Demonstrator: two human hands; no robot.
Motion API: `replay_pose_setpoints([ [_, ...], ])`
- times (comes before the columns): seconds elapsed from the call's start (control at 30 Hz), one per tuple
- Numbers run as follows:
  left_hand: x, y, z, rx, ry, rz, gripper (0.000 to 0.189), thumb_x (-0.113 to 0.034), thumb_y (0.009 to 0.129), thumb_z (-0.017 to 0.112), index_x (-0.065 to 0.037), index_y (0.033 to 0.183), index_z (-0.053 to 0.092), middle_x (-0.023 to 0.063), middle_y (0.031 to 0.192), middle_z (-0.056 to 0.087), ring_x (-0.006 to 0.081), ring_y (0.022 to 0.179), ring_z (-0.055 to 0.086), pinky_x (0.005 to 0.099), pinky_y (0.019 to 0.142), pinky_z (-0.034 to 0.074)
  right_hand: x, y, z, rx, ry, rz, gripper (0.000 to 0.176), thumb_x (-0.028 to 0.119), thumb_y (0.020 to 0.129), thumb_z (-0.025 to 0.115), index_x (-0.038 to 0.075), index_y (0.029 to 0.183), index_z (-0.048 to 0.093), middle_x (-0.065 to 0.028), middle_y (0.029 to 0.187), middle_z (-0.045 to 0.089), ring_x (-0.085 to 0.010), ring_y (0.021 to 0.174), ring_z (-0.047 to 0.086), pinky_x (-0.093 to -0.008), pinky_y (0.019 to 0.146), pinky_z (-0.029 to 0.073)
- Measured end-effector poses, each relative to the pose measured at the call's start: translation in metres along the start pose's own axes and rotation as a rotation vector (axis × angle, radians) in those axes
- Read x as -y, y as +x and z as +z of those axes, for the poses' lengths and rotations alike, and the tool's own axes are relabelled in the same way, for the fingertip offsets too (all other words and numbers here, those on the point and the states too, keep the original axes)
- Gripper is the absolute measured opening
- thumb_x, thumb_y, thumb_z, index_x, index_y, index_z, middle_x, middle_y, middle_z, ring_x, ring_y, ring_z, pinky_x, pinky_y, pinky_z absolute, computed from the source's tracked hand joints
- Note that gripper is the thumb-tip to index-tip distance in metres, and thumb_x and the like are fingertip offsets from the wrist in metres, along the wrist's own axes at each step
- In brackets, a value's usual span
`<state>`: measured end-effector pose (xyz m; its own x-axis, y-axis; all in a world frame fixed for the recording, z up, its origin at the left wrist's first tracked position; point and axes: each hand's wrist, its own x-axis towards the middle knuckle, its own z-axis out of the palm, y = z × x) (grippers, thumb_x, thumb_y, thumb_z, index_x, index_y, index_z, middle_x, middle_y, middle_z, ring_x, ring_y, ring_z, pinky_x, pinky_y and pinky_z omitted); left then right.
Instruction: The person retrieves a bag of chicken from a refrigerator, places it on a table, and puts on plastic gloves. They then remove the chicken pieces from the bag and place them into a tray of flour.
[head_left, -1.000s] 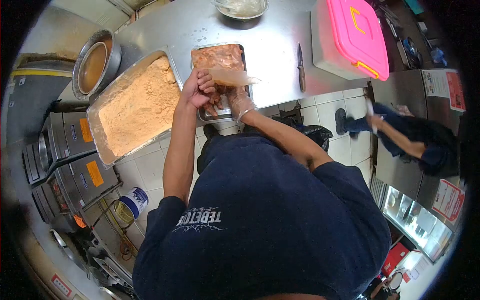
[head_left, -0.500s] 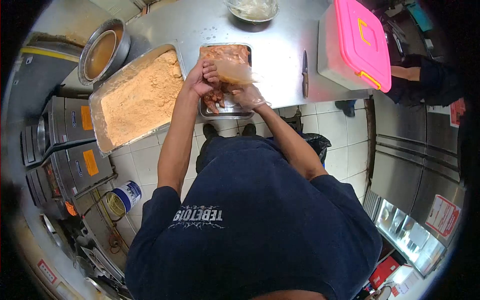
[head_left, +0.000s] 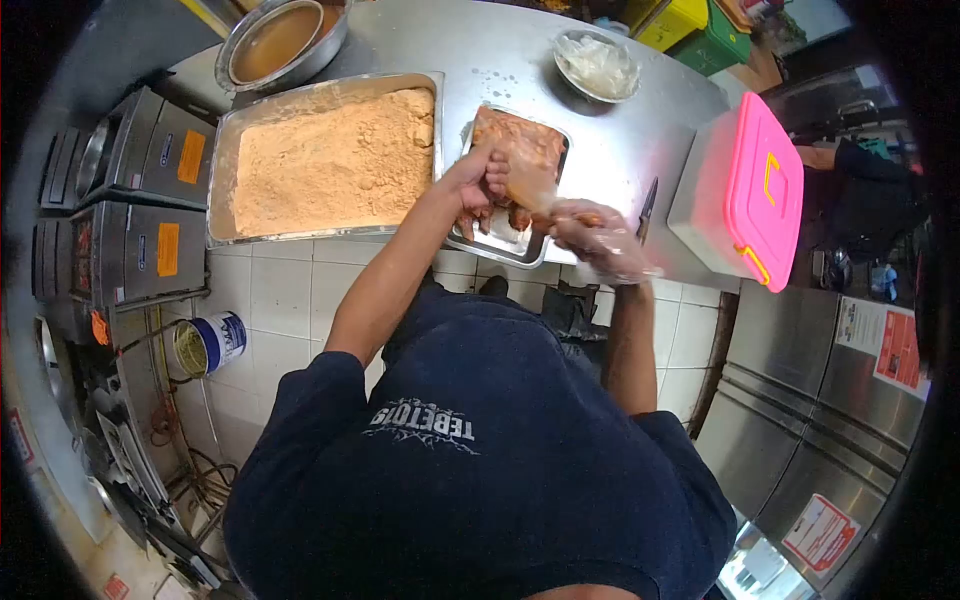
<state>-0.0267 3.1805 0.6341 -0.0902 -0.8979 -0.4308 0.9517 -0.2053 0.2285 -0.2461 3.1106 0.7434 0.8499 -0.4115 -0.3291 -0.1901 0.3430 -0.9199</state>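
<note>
Single head view from above the shoulders, facing steeply down; surface (head_left: 500,55) at 12 o'clock, left hand (head_left: 470,185) and right hand (head_left: 600,242) near, floor (head_left: 290,290) at 9 o'clock.

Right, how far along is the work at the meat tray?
Set out: the meat tray stands beside the crumb tray, whose surface shows no pieces in it. In hand: the bare left hand is on the meat; the right hand, in a clear glove, is by the tray's edge. Left: apparently all the meat.
</note>
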Motion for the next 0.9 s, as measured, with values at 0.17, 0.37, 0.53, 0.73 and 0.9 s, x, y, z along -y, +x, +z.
replay_pose_setpoints([
  [0.17,0.027,-0.011,0.001,-0.179,0.129,0.009,0.028,-0.030,0.090,0.038,-0.018,0.064,0.037,-0.0069,0.052,0.033,0.0058,0.041,0.030,0.0197,0.038,0.025,0.057,0.031,0.022,0.210,0.063,-0.216,0.027,0.013,0.076,0.062,-0.003,0.097,0.055,-0.0099,0.084,0.060,-0.0103,0.069,0.055,-0.0194,0.064,0.046],
  [0.37,0.041,-0.027,-0.010,-0.151,0.131,-0.016,0.027,-0.021,0.085,0.039,-0.018,0.059,0.036,-0.0071,0.049,0.029,0.0061,0.040,0.026,0.0216,0.036,0.019,0.057,0.139,0.102,0.607,0.097,0.008,0.026,0.017,0.079,0.059,-0.004,0.093,0.054,-0.0076,0.078,0.056,-0.0122,0.068,0.054,-0.0203,0.070,0.046],
  [0.53,0.041,-0.033,-0.024,-0.159,0.159,0.001,0.028,-0.030,0.085,0.040,-0.018,0.060,0.038,-0.0068,0.049,0.030,0.0078,0.041,0.025,0.0216,0.039,0.022,0.015,0.194,0.150,0.444,0.077,0.200,0.033,0.032,0.082,0.055,-0.001,0.086,0.056,-0.0079,0.073,0.056,-0.0145,0.068,0.054,-0.0254,0.069,0.048],
  [0.73,0.037,-0.035,-0.024,-0.113,0.229,-0.015,0.027,-0.028,0.086,0.038,-0.017,0.061,0.037,-0.0061,0.049,0.030,0.0074,0.040,0.024,0.0220,0.037,0.019,-0.014,0.246,0.124,0.190,-0.665,-0.036,0.037,0.034,0.085,0.050,0.002,0.103,0.055,-0.0070,0.094,0.058,-0.0124,0.081,0.055,-0.0226,0.068,0.044],
  [0.9,0.024,-0.033,0.000,-0.327,0.260,0.026,0.028,-0.029,0.088,0.038,-0.015,0.063,0.040,-0.0047,0.047,0.031,0.0071,0.037,0.024,0.0211,0.035,0.021,0.030,0.155,0.078,-0.059,-0.134,-0.269,0.027,0.028,0.080,0.058,0.001,0.081,0.060,-0.0016,0.071,0.055,-0.0084,0.067,0.047,-0.0230,0.058,0.038],
])
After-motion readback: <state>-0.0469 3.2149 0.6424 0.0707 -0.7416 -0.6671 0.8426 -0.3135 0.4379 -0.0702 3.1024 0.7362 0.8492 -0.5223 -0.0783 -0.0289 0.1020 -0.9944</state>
